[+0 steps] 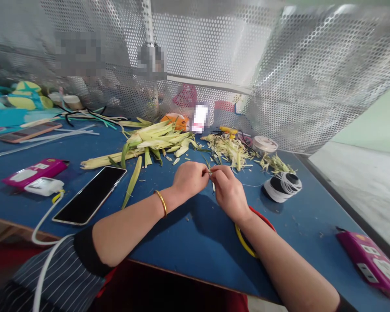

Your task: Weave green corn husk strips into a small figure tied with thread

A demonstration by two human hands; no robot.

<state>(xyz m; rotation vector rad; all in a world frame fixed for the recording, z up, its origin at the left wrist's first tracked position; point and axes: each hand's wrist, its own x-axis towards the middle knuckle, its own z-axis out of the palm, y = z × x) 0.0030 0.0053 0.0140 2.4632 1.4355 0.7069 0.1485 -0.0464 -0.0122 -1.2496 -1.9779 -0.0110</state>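
My left hand (191,178) and my right hand (229,190) meet above the middle of the blue table (178,238), both with fingertips pinched together. Between them is a thin strip of corn husk (208,165), mostly covered by the fingers. A fine white thread (251,186) runs from near my right hand toward a spool of white thread (282,187) on the right. Just beyond my hands lies a pile of pale green corn husks (159,136). Shredded husk pieces (229,151) are heaped to its right.
A yellow and red ring (243,242) lies beneath my right forearm. On the left are a dark phone (92,195) and a magenta power strip (35,173) with a white cable. Another magenta power strip (372,262) is at right. A perforated metal screen (214,47) bounds the back.
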